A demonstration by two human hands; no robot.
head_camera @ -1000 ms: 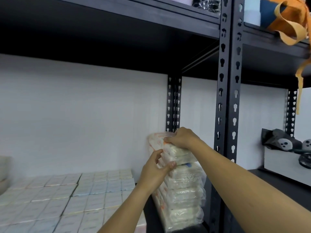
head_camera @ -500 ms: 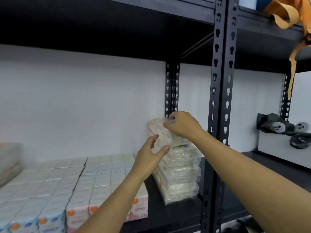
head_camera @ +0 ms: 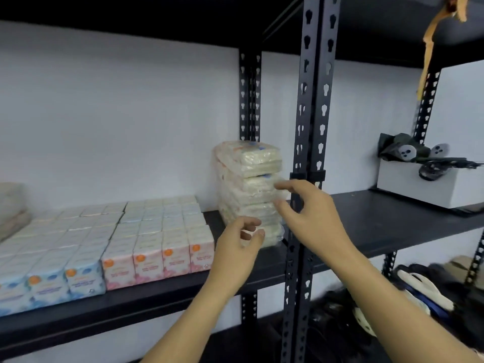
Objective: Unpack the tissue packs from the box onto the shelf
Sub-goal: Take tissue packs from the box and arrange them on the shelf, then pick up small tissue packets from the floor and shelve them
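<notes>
A stack of tissue packs (head_camera: 250, 189) stands at the right end of the black shelf (head_camera: 162, 292), against the metal post (head_camera: 311, 127). The left hand (head_camera: 239, 247), fingers loosely curled, holds nothing in front of the stack's base. The right hand (head_camera: 309, 213), fingers relaxed and parted, holds nothing beside its middle. Small tissue boxes (head_camera: 125, 239) fill the shelf to the left.

Showing two bare forearms, no sleeves reaching into view. Wearing no gloves, rings, watch or wristband on the left hand (head_camera: 239, 247) or the right hand (head_camera: 311, 213). Showing short, plain fingernails on the left hand's fingers (head_camera: 252, 227); blurring the right hand's fingertips (head_camera: 281, 185) beyond detail.
</notes>
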